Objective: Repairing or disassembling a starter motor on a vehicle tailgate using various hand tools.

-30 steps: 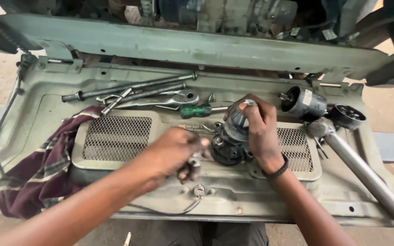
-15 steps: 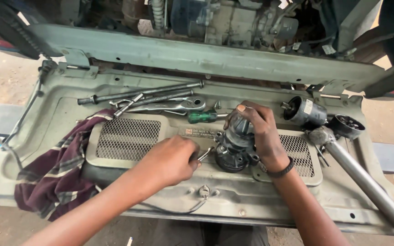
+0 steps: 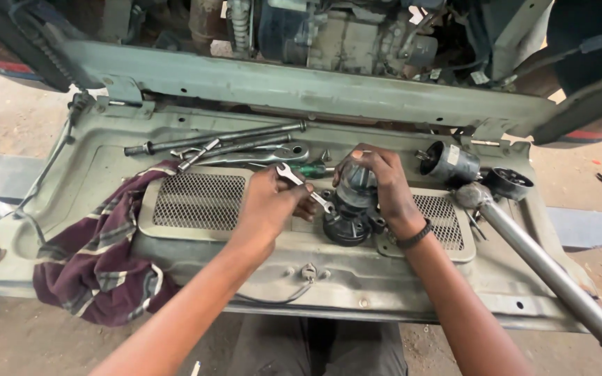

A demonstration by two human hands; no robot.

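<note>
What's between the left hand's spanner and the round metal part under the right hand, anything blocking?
Nothing visible. The left hand holds the small spanner, its lower end right beside the round metal part, which the right hand grips from above. The green-handled screwdriver lies behind, clear.

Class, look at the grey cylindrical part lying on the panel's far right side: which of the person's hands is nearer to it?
Right. The right hand grips the pump-like part just left of the grey cylindrical part. The left hand, holding a small spanner, is farther left.
</note>
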